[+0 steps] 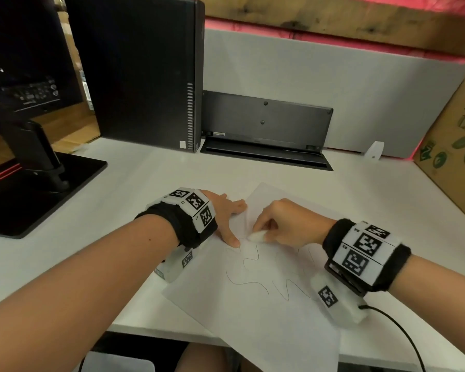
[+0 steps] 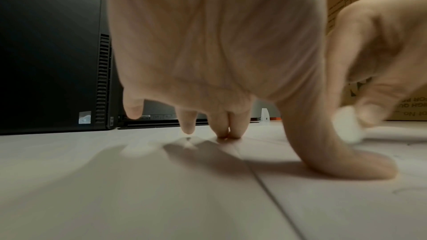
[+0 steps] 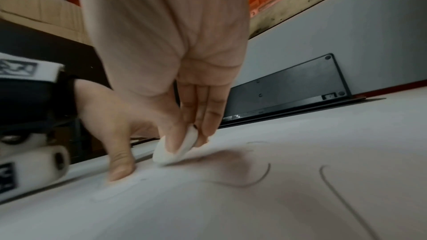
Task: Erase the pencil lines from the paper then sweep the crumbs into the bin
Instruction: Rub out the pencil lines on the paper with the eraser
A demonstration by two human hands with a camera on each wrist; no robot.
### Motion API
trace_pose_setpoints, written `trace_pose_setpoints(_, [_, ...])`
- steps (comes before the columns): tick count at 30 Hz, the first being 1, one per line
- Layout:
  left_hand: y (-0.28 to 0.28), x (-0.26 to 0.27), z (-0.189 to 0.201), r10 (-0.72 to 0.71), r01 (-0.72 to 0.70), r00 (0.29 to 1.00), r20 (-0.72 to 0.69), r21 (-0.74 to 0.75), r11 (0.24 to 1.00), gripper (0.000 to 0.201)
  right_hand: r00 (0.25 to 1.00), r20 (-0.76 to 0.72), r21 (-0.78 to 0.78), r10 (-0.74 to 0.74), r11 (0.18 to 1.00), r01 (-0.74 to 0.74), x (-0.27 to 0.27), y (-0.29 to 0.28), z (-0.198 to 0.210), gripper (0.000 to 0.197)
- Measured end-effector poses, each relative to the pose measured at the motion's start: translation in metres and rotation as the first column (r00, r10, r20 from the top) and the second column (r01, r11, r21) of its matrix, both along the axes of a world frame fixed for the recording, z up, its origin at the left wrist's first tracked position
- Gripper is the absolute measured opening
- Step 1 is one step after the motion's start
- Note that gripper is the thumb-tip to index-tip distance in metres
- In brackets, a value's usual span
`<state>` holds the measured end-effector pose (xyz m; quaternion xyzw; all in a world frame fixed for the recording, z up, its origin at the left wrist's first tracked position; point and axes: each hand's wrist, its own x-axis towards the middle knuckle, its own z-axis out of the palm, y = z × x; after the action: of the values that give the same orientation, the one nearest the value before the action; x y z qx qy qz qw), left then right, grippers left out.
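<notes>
A white sheet of paper (image 1: 269,312) with wavy pencil lines (image 1: 249,283) lies askew on the white desk, its near corner hanging over the front edge. My right hand (image 1: 282,224) pinches a white oval eraser (image 1: 257,235) between thumb and fingers, its edge pressed on the paper near the top of the lines. In the right wrist view the eraser (image 3: 175,150) touches the sheet beside a curved line (image 3: 249,182). My left hand (image 1: 226,213) lies spread, with straight fingers holding down the paper's left edge, thumb (image 2: 360,165) flat on the sheet just left of the eraser.
A black computer tower (image 1: 148,73) and a black keyboard (image 1: 266,122) leaning on the grey partition stand at the back. A monitor stand (image 1: 30,183) sits at the left, a cardboard box (image 1: 454,146) at the right. A cable (image 1: 403,336) trails from my right wrist.
</notes>
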<state>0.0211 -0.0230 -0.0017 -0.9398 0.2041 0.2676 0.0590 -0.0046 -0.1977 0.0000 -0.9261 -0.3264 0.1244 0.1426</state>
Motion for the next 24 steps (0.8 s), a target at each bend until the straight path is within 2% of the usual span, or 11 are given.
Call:
trace_pose_setpoints(4, [0.0, 0.001, -0.001, 0.009, -0.009, 1.0, -0.015, -0.021, 1.0, 0.103, 0.993, 0.093, 0.006, -0.079, 0.997, 0.078, 0.022, 0.008, 0.001, 0.024])
trace_pose_setpoints(15, [0.004, 0.009, -0.008, -0.004, 0.004, 1.0, 0.003, -0.016, 1.0, 0.105, 0.999, 0.008, -0.034, 0.035, 0.999, -0.035, -0.003, 0.005, -0.002, 0.019])
trace_pose_setpoints(19, [0.003, 0.008, -0.011, 0.006, -0.006, 0.999, 0.05, 0.0, 1.0, 0.105, 0.998, 0.056, 0.029, -0.042, 0.999, 0.041, 0.011, 0.008, 0.001, 0.02])
trace_pose_setpoints(24, [0.002, 0.002, -0.01, -0.009, 0.015, 0.994, 0.111, -0.054, 0.998, 0.098, 0.995, 0.044, -0.014, -0.087, 0.996, 0.088, 0.02, 0.009, -0.007, 0.021])
